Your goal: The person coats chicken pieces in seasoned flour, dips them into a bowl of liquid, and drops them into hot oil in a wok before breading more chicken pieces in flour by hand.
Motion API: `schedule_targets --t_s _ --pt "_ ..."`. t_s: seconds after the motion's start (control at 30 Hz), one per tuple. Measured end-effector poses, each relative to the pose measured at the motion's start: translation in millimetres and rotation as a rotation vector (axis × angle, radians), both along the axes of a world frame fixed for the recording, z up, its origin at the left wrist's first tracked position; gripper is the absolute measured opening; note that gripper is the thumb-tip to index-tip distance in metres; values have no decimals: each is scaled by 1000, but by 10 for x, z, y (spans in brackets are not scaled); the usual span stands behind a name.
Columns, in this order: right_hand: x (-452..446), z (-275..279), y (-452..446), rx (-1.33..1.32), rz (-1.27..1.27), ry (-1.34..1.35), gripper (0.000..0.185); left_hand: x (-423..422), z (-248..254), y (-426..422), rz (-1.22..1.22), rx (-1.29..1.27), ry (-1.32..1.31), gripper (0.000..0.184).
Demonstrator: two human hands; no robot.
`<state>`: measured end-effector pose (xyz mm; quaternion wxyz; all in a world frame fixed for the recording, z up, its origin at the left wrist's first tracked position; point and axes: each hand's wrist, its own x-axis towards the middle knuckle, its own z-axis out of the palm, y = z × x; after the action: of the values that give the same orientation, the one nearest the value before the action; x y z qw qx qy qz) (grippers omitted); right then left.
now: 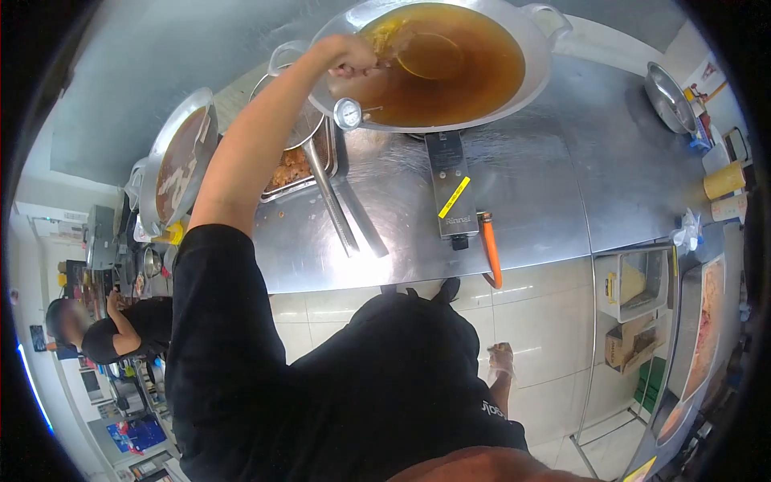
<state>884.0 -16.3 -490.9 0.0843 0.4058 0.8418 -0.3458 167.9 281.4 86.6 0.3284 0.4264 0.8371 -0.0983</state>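
while oil (474, 68) lies below the left hand (352, 56), far from the right hand (502, 357), grips are unclear.

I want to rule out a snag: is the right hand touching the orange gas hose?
Apart: the head view shows floor tiles between the right hand and the orange gas hose.

Toward the far edge of the bench (534, 201), the person's left hand (353, 58) hung over a wok (536, 72) of brown liquid (482, 72); a strainer (328, 197) lay over a tray (303, 185), an orange hose (491, 253) drooped past the near edge, the right hand (501, 358) low beyond
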Motion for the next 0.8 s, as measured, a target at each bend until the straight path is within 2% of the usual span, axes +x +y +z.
schedule_targets --t_s 0.03,0.1,0.23,0.33,0.43,0.53,0.6,0.63,0.7,0.77,0.8 --pt "160 -327 -202 -242 -301 194 29 65 -35 29 -6 -42 -29 21" --pt "263 -504 -361 -497 -627 392 26 262 17 -15 1 32 -144 16" --pt "289 -463 -308 -513 -605 400 23 450 169 -215 -23 116 -329 16" --pt "211 -389 -170 -456 -556 447 22 479 293 -404 5 205 -326 20" --pt "130 -367 -20 -410 -560 412 27 292 319 -561 15 306 -449 26" --pt "70 -355 79 -486 -565 612 34 192 390 -639 12 386 -354 27" --pt "52 -307 106 -544 -608 635 38 46 375 -618 -13 480 -195 30" --pt "45 -300 111 -560 -654 545 39 -49 370 -587 -25 527 -115 32" --pt "-4 -212 124 -716 -803 570 38 -296 421 -496 -62 551 -24 33" --pt "-134 123 39 -1003 -1002 804 34 -462 439 -371 -82 534 164 31" --pt "-198 223 12 -576 -528 343 34 -522 429 -306 -83 503 307 27"
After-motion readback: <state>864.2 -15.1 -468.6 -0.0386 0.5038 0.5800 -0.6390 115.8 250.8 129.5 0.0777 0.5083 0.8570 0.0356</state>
